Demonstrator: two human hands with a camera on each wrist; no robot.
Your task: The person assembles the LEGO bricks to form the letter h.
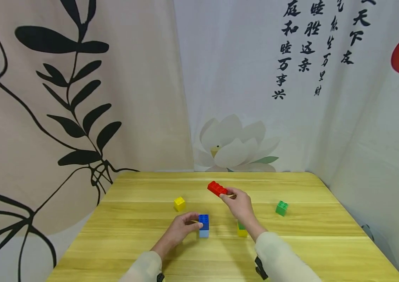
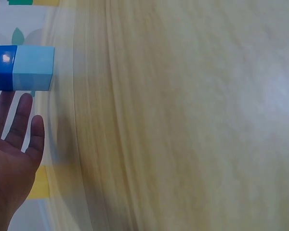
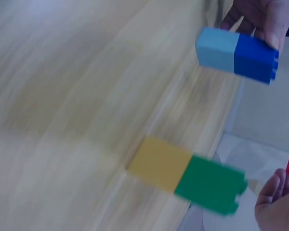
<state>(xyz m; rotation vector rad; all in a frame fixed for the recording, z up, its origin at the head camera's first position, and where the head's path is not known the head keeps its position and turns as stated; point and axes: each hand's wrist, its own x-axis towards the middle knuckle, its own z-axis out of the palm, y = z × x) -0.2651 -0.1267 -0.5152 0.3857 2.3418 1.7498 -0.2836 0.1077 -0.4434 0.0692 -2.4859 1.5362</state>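
Note:
My left hand [image 1: 178, 230] holds a dark blue toy building brick [image 1: 204, 221] between thumb and fingers. That brick sits on a light blue brick [image 1: 204, 234], the two forming an upright stack on the table. In the left wrist view the other fingers [image 2: 21, 115] extend beside the stack. Farther right, my right hand [image 1: 240, 205] pinches one end of a long red brick [image 1: 216, 188], raised above the table. Below the right wrist stands a second stack, a green brick [image 3: 212, 184] on a yellow brick [image 3: 160, 163], partly hidden by the forearm in the head view.
A loose yellow brick [image 1: 179, 203] lies behind my left hand. Another green brick [image 1: 282, 208] rests on the right side of the wooden table [image 1: 326, 258]. A printed cloth [image 1: 150, 98] hangs behind the table's far edge.

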